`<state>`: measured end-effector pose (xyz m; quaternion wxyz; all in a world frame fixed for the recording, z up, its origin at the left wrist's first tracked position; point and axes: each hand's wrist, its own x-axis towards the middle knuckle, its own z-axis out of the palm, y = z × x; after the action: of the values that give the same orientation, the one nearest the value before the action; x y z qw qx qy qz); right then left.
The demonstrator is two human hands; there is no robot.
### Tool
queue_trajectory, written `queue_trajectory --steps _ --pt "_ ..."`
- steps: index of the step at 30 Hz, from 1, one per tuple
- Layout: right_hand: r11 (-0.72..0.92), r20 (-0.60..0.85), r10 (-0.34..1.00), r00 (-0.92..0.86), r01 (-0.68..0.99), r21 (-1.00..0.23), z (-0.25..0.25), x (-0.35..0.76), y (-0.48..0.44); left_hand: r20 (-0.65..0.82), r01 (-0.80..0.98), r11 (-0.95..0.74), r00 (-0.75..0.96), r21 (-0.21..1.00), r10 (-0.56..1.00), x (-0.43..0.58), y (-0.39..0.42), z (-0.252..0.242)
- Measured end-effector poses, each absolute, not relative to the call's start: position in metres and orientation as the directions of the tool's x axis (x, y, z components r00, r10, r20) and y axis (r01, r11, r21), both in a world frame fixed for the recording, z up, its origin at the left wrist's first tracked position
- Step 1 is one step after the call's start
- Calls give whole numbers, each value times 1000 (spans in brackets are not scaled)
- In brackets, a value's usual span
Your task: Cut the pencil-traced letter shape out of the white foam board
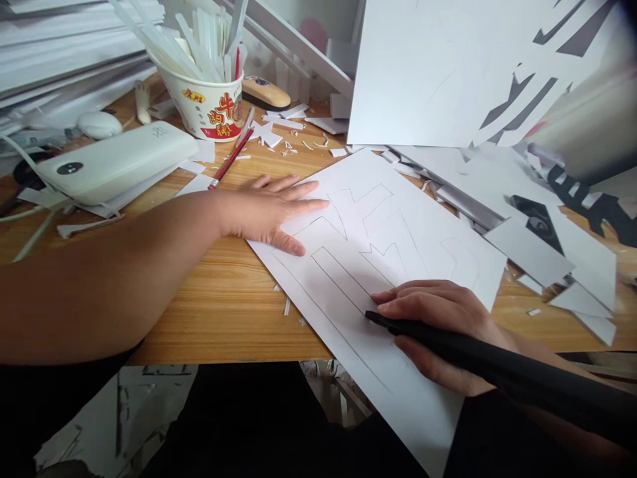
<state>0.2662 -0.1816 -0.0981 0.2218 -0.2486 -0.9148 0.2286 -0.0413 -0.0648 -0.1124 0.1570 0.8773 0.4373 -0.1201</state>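
A white sheet point(398, 226) with pencilled outline shapes lies slanted across the wooden desk, its near corner hanging over the front edge. My left hand point(271, 207) lies flat on the sheet's left edge, fingers stretched out and pressing it down. My right hand point(438, 325) rests on the lower part of the sheet, fingers closed round a long black tool point(497, 365) whose tip touches a drawn line.
A paper cup point(212, 106) full of white strips stands at the back. A white power bank point(117, 162) lies to the left, a red pencil point(229, 159) beside it. Cut white sheets and scraps point(537, 219) are piled on the right. Small offcuts litter the wooden desk point(223, 312).
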Motion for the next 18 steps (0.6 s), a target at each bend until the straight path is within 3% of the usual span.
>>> queue_trajectory --steps 12,15,18 --pt "776 296 554 -778 354 -522 -94 262 -184 -349 808 -568 583 156 734 -41 -66 -110" --pt "728 322 616 -719 364 -581 -90 263 -185 -344 806 -568 587 166 733 -40 -67 -109" --pt "609 379 755 -534 359 -707 -86 263 -174 -346 809 -561 585 176 734 -39 -69 -106"
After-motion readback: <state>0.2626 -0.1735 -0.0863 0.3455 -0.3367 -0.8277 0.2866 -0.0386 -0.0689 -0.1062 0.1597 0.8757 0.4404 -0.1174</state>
